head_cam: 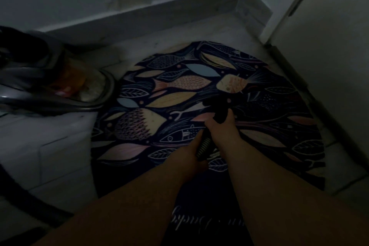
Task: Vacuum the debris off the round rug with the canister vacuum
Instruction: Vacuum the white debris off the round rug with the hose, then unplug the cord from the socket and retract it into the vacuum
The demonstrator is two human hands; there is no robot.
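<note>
On my feed I see two arms, the left forearm point(139, 195) and the right forearm point(259, 175), both bare from the near edge up to the wrists. The left hand point(194, 153) and the right hand point(220, 126) are bare too. Dim light hides any finer detail.

The pale tiled floor point(60, 146) is dimly lit, with thin grout lines showing at its left side. A round dark navy rug printed with fish and leaves point(179, 86) lies flat on it, reaching towards the far corner where the white skirting board point(139, 18) turns. A grey canister vacuum with a clear dust bin point(50, 86) stands by the floor's left edge, just beside the rug. A black hose point(26, 201) crosses the near-left corner.
</note>
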